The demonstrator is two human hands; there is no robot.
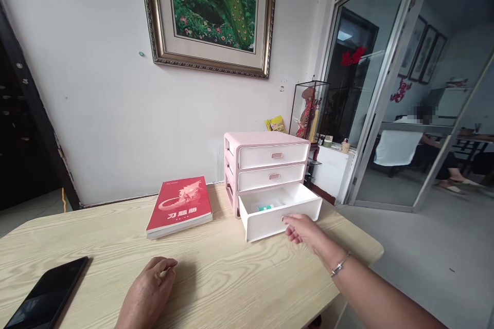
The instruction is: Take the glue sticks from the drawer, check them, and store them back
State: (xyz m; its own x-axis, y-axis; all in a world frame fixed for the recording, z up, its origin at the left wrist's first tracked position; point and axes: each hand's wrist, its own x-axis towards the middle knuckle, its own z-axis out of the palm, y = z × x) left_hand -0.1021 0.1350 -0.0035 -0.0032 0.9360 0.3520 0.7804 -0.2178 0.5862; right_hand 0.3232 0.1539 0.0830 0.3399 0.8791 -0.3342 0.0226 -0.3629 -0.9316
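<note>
A pink desktop drawer unit [266, 138] with three white drawers stands on the table. Its bottom drawer [262, 228] is pulled out, and a small item with a green-and-white label [265, 208] lies inside beside something clear. My right hand [301, 229] is at the front of this drawer, thumb on top and fingers curled at the handle, which the hand hides. My left hand [152, 285] rests on the tabletop, fingers curled in, with nothing visible in it. Just beyond it lies a red-covered book [181, 203].
A black phone or tablet [48, 293] lies at the left of the wooden table [227, 277]. A framed peacock picture [212, 64] hangs above. Behind the drawers are a yellow packet [277, 124] and a glass display case [309, 110]. A person sits beyond the glass door [386, 164].
</note>
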